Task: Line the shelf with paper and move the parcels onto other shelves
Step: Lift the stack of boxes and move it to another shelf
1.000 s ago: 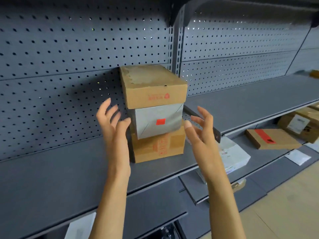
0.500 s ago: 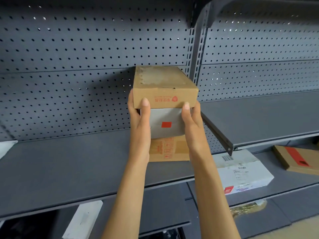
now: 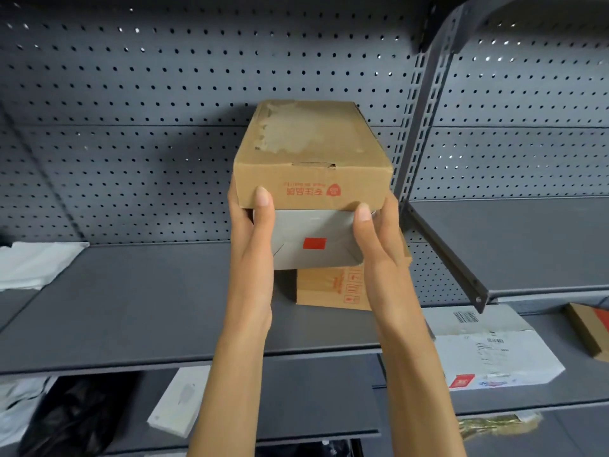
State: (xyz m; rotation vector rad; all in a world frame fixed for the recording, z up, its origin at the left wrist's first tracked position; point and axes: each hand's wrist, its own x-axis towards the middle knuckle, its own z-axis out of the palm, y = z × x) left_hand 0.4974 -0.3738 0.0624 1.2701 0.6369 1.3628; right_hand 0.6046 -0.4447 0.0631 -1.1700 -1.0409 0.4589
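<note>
Three parcels are stacked near the right end of a dark grey shelf [image 3: 131, 308]. On top is a brown cardboard box [image 3: 313, 153] with red print, under it a grey parcel [image 3: 316, 239] with a red sticker, and at the bottom a brown carton [image 3: 333, 288]. My left hand [image 3: 252, 232] presses the left side of the grey parcel, thumb up on the top box. My right hand [image 3: 379, 239] clamps the right side the same way. The top two parcels sit tilted and shifted off the bottom carton.
White paper [image 3: 36, 265] lies at the shelf's left end. A bare grey shelf [image 3: 527, 245] is to the right at a slightly higher level. Below it a white labelled parcel [image 3: 494, 351] and a brown box [image 3: 590, 328] lie on a lower shelf. More packages sit on the bottom left shelf.
My hands went from open in front of the stack to clamped on both sides of the grey parcel. The top two parcels now sit shifted and tilted off the bottom carton.
</note>
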